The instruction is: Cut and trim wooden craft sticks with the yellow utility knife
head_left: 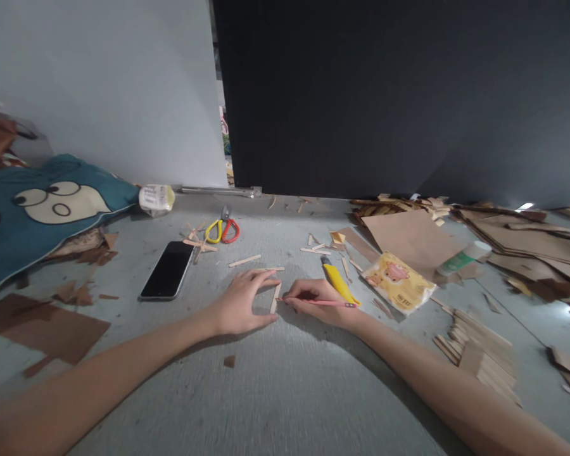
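Note:
My left hand [241, 301] lies on the grey surface with thumb and fingers arched apart. It steadies a wooden craft stick [276, 297] between its thumb tip and fingertips. Another craft stick [278, 269] lies flat beside those fingertips. In my right hand [320, 294] is a pink pencil [335, 304], held low near its point, which meets the steadied stick or stops just beside it. A yellow utility knife [338, 282] rests just beyond my right hand. Above my left hand, a loose craft stick [245, 260] lies by itself.
A phone [168, 271] and red-yellow scissors [223, 229] lie left. Right are a tissue packet [399, 282], glue stick [464, 258], cardboard [408, 239] and stacked craft sticks [484, 348]. A teal cushion [52, 215] sits far left; a dark panel [399, 95] stands behind.

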`<state>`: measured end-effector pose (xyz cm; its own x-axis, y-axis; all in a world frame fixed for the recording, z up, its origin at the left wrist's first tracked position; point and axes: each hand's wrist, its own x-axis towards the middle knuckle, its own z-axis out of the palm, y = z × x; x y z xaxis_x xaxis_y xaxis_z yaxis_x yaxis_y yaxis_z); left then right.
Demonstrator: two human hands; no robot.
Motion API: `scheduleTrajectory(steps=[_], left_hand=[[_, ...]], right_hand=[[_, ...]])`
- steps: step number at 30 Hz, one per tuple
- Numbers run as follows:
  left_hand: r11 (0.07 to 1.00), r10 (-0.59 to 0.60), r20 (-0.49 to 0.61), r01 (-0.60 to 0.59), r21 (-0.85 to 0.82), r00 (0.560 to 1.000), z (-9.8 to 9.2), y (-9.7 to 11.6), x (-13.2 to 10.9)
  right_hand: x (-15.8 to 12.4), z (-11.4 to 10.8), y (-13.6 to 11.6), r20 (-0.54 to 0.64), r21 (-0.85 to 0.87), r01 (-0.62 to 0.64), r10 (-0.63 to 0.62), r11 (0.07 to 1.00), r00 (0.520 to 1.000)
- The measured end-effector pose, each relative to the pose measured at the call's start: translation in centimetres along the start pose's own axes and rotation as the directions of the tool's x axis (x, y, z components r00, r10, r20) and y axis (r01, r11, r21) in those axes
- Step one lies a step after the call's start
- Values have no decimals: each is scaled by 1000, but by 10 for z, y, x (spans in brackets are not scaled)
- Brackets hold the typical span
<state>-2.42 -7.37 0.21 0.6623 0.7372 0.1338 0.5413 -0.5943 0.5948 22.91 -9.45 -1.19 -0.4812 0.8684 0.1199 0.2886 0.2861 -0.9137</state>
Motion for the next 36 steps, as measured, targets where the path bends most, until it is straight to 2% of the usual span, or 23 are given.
scheduleTrajectory(steps=[7, 11, 15, 20, 24, 36], left_hand=[[1000, -4, 12, 4, -8, 1000, -2, 3, 0], [1000, -3, 20, 3, -1, 1000, -3, 3, -1], [1000, -7, 15, 7, 2, 1000, -2, 2, 0], [1000, 12, 17, -12, -2, 1000, -3, 3, -1], [1000, 8, 16, -8, -6, 1000, -3, 3, -1], [1000, -10, 29, 10, 1, 1000, -4, 6, -1]], right_hand=[[-1, 1, 3, -15, 4, -22, 23, 1000, 1000], [-1, 1, 3, 22, 2, 4, -4, 1000, 1000], [0, 1, 2, -7, -9, -27, 27, 1000, 1000], [0, 1, 2, 17, -16, 11, -11, 1000, 1000], [0, 2, 1, -23, -13, -20, 20, 1000, 1000], [0, 1, 2, 27, 1, 3, -3, 1000, 1000]])
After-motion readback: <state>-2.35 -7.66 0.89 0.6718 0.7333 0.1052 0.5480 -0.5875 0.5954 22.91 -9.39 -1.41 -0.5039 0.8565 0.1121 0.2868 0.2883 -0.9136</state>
